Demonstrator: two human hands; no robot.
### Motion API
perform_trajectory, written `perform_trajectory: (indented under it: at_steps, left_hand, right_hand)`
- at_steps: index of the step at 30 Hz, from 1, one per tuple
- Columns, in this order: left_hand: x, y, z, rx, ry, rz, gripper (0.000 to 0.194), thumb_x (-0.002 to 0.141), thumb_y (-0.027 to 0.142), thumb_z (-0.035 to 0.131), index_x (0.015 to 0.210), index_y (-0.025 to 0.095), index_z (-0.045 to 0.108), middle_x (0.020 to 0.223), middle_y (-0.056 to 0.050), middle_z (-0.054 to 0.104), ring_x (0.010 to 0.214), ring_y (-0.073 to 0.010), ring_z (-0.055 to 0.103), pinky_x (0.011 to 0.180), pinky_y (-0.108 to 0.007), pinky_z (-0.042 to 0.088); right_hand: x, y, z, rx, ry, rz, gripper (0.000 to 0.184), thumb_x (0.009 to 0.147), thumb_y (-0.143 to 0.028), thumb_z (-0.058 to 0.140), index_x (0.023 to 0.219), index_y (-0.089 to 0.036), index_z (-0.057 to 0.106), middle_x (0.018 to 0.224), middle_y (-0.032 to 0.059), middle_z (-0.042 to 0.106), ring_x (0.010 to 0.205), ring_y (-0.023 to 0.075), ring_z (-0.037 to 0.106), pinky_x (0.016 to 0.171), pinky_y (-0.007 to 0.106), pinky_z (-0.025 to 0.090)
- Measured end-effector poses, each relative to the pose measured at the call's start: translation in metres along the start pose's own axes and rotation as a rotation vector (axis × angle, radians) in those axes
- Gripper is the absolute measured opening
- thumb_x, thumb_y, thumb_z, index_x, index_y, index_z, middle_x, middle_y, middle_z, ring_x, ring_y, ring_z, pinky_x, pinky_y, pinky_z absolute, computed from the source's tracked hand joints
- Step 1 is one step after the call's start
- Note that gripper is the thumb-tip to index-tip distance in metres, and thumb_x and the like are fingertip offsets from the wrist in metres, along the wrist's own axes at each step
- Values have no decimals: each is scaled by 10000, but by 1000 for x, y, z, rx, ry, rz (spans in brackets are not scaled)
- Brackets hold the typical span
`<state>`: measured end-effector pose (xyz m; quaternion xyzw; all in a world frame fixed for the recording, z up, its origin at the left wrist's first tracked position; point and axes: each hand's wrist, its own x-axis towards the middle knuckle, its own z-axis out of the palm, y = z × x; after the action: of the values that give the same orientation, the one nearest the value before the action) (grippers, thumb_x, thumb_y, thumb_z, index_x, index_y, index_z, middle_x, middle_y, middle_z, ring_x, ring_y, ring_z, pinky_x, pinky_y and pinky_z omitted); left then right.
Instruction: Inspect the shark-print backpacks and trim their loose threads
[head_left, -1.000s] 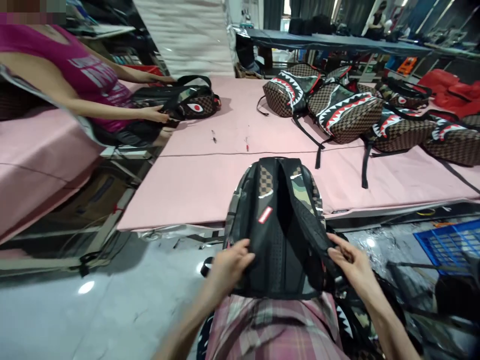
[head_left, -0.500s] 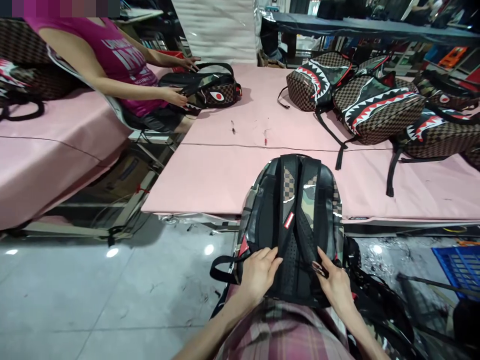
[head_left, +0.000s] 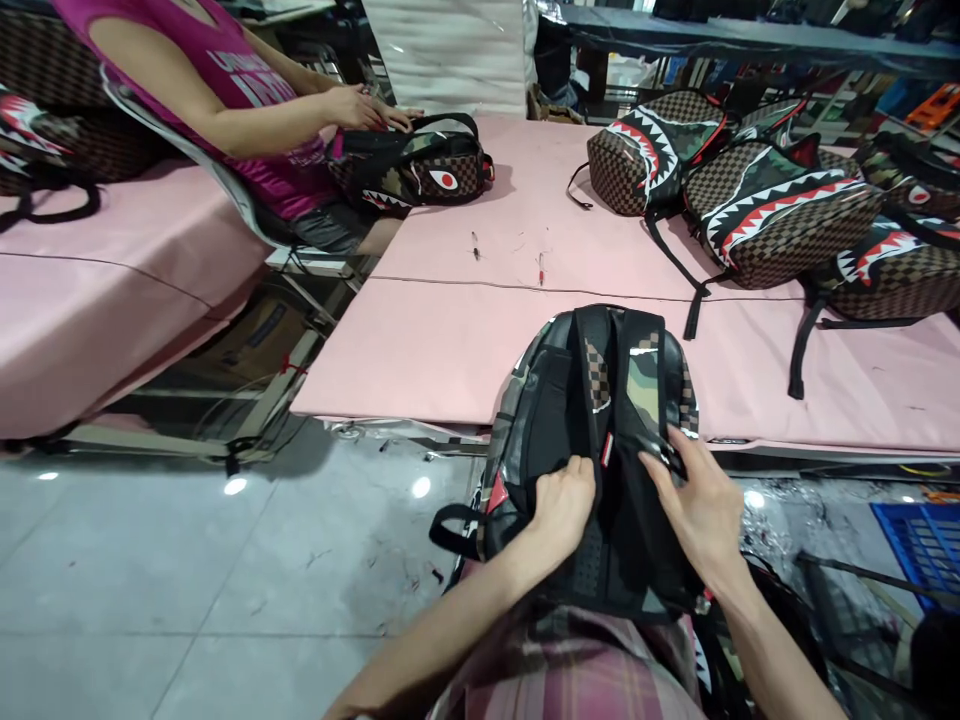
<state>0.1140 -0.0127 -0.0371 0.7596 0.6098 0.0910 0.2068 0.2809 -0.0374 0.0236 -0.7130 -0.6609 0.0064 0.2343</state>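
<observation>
A backpack (head_left: 547, 410) in black, camouflage and brown check leans on the pink table's front edge, its strap side facing me and its base at my lap. My left hand (head_left: 566, 505) is closed round the left shoulder strap (head_left: 598, 385), partway down the back panel. On the other side, the thumb and fingers of my right hand (head_left: 705, 505) grip the right shoulder strap (head_left: 643, 385) below its camouflage patch. Something small, dark and shiny shows at those fingers; I cannot make out what it is. A black side loop (head_left: 450, 530) sticks out at the left.
Several finished-looking backpacks (head_left: 780, 215) lie on the right of the pink table (head_left: 420, 350). Two small pen-like items (head_left: 541, 270) are near its middle. Across at the left, a seated co-worker (head_left: 247, 110) handles another backpack (head_left: 420, 175). A blue crate (head_left: 922, 545) stands at the lower right.
Both hands have moved up the backpack and now grip its straps; the left strap is pulled over. The view has swung left. The co-worker's hands have come together above their backpack.
</observation>
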Motion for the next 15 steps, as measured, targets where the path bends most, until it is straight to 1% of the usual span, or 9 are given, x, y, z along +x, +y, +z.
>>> perform_trajectory:
  at_steps: [2, 3, 5, 6, 8, 9, 11, 13, 15]
  left_hand:
    - [-8, 20, 7, 111, -74, 10, 274, 816, 22, 319, 894, 138, 554, 825, -93, 607, 679, -179, 607, 566, -273, 412]
    - [-10, 24, 8, 143, -90, 16, 254, 825, 34, 323, 902, 137, 542, 828, -89, 605, 690, -186, 612, 570, -279, 421]
    - [-13, 23, 3, 184, -109, 37, 222, 833, 51, 339, 903, 140, 530, 833, -81, 603, 718, -195, 615, 589, -291, 439]
    - [-13, 17, -1, 198, -115, 51, 217, 828, 45, 351, 900, 141, 532, 838, -80, 604, 731, -196, 614, 602, -294, 444]
    - [-13, 0, -10, 206, -83, 58, 206, 824, 46, 380, 890, 153, 543, 841, -72, 607, 767, -199, 605, 637, -303, 451]
    - [-12, -12, -15, 192, -33, 38, 192, 831, 67, 397, 896, 163, 550, 847, -66, 608, 792, -201, 598, 659, -308, 452]
    - [-5, -36, -23, 113, 119, -55, 161, 854, 154, 433, 955, 181, 556, 901, -60, 609, 850, -201, 583, 706, -311, 451]
    - [7, -59, -27, -12, 224, -148, 221, 858, 235, 465, 1062, 200, 541, 980, -52, 603, 870, -183, 582, 712, -287, 449]
    - [21, -74, -28, -100, 219, -167, 237, 852, 262, 484, 1073, 223, 560, 1016, -35, 602, 858, -166, 590, 685, -263, 439]
  right_hand:
    - [28, -36, -2, -131, 88, -93, 456, 853, -458, 460, 1227, -203, 517, 1031, 104, 621, 838, 216, 609, 618, 267, 420]
    - [39, -53, 0, -184, 99, -132, 450, 854, -451, 467, 1228, -206, 513, 1033, 108, 608, 827, 212, 600, 595, 263, 402]
    - [57, -75, 6, -273, 51, -205, 394, 860, -425, 472, 1183, -210, 541, 976, 105, 601, 778, 203, 585, 559, 261, 366]
    - [64, -80, 9, -306, 1, -239, 354, 867, -411, 465, 1141, -212, 567, 919, 98, 603, 746, 199, 578, 547, 260, 349]
    - [73, -77, 11, -349, -97, -267, 304, 881, -401, 442, 1052, -214, 609, 804, 80, 596, 686, 190, 566, 530, 256, 320]
    - [77, -71, 8, -360, -117, -253, 305, 887, -402, 428, 1033, -213, 617, 773, 76, 593, 671, 188, 564, 525, 255, 311]
    - [80, -60, 0, -351, -73, -184, 333, 892, -407, 414, 1076, -203, 603, 777, 84, 604, 679, 196, 572, 527, 258, 315]
    - [79, -57, -7, -242, -21, -160, 369, 887, -407, 425, 1159, -194, 554, 850, 91, 629, 720, 201, 590, 550, 265, 357]
    - [76, -68, -4, -19, -77, -226, 383, 878, -408, 443, 1190, -200, 521, 947, 78, 646, 784, 186, 610, 607, 262, 415]
